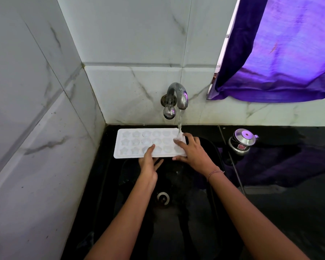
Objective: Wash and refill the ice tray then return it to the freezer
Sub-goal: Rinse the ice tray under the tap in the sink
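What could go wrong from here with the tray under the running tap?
1. The stream from the tap lands only on the right end of the tray, beside the right hand. It may splash off and leave the left cells unrinsed.
2. The tray is wet, and the left hand only pinches its near edge. If it tips, it could slip into the sink.

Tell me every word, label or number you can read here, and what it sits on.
No text here can be read.
The red sticker on the steel container: some print, too small and blurred to read.
The ice tray and the tap: no writing visible.
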A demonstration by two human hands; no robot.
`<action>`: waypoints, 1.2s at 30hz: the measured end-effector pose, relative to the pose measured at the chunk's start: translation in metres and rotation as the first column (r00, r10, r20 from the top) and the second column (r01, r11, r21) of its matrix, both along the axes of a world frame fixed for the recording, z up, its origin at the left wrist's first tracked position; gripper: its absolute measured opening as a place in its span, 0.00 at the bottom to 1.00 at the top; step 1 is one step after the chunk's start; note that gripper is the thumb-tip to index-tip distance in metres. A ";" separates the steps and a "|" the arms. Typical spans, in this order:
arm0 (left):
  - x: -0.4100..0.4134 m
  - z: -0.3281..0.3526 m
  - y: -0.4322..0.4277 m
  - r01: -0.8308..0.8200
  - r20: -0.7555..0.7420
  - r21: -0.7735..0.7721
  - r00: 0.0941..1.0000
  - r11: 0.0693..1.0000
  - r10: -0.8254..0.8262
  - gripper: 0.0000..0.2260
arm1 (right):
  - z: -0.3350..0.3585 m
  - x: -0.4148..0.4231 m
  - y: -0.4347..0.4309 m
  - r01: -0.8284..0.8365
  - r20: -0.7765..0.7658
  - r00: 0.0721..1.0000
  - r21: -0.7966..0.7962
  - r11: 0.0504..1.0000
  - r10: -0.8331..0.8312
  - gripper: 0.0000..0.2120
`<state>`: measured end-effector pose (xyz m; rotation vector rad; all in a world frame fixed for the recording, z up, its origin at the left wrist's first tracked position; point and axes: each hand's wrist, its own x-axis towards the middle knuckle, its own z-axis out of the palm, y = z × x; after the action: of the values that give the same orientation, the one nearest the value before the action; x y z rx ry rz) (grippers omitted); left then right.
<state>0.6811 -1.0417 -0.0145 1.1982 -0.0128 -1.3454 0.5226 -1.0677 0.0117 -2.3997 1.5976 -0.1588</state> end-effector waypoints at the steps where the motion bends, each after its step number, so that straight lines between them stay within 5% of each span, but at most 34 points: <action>1: 0.000 0.000 0.000 0.023 0.002 0.001 1.000 1.000 -0.023 0.19 | 0.004 -0.003 -0.004 -0.014 0.033 0.999 0.018 1.000 0.013 0.34; 13: 0.001 0.005 0.003 0.029 0.000 -0.098 1.000 0.995 -0.029 0.21 | 0.011 -0.014 -0.028 -0.148 -0.226 0.966 -0.083 0.985 0.126 0.38; 22: 0.014 -0.001 0.003 -0.049 0.000 -0.141 0.999 0.989 0.050 0.17 | 0.001 0.003 -0.037 -0.209 -0.259 0.951 -0.131 0.969 0.170 0.40; 31: 0.006 -0.005 -0.006 -0.178 -0.133 -0.128 0.978 0.976 0.161 0.22 | -0.014 -0.003 -0.021 -0.149 -0.079 0.988 -0.289 0.946 0.131 0.21; 36: -0.001 -0.007 -0.006 -0.148 -0.121 -0.116 0.984 0.982 0.134 0.20 | -0.026 -0.010 -0.015 -0.061 -0.052 0.997 -0.268 0.961 0.048 0.22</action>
<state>0.6801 -1.0476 -0.0215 0.9986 0.0670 -1.2662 0.5129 -1.0824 -0.0141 -2.6656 1.6189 -0.3346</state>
